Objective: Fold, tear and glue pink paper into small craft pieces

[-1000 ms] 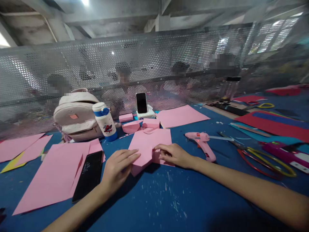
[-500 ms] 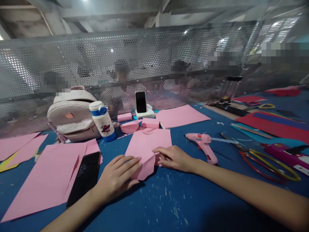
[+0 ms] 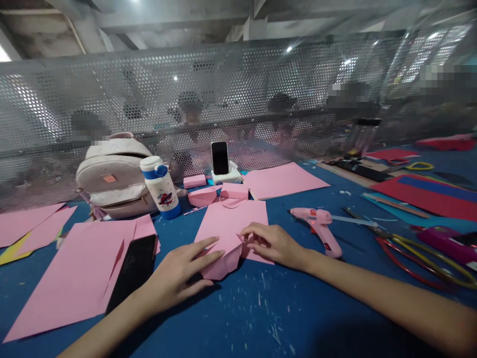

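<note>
A pink paper sheet (image 3: 231, 223) lies on the blue table (image 3: 246, 313), its near corner folded over into a raised flap. My left hand (image 3: 182, 271) rests on the flap's left side with fingers stretched out, fingertips pressing the paper. My right hand (image 3: 274, 243) has its fingers curled and pinches the sheet's edge at the fold from the right. Both hands meet at the folded corner.
A black phone (image 3: 132, 271) lies on large pink sheets (image 3: 70, 278) at left. Behind are a pale backpack (image 3: 114, 176), a white bottle (image 3: 161, 188), small pink boxes (image 3: 234, 190) and an upright phone (image 3: 219, 158). A pink glue gun (image 3: 318, 226) and scissors (image 3: 417, 253) lie right. A perforated metal screen (image 3: 238, 99) backs the table.
The near corner of the pink sheet has been folded further over and creased. Both hands shifted slightly along the fold; my left fingers now stretch across the flap.
</note>
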